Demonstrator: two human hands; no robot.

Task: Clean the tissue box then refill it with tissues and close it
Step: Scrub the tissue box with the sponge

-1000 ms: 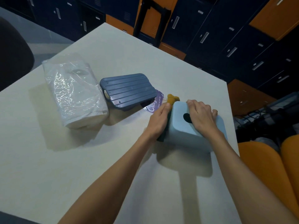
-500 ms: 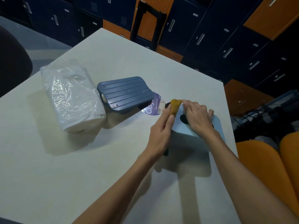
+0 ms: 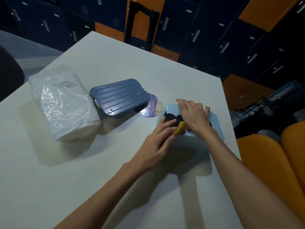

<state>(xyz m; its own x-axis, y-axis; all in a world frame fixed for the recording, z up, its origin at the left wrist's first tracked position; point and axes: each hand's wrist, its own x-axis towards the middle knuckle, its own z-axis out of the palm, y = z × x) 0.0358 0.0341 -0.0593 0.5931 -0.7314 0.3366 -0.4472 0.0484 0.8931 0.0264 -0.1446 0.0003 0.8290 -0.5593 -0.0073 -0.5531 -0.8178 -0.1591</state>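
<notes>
I noted the light-blue tissue box (image 3: 214,124) right of the grooved lid (image 3: 119,96). My right hand (image 3: 194,118) pinned it flat; my left hand (image 3: 158,139) pinched the yellow cloth (image 3: 179,128). Judged best: firm bracing, short overlapping wipes.

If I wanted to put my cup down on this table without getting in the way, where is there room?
The near left of the table, in front of the tissue pack, is bare. So is the far side beyond the dark lid. It is crowded at the right edge, where the left hand and right hand work a yellow cloth on the tissue box, beside a purple packet.
</notes>
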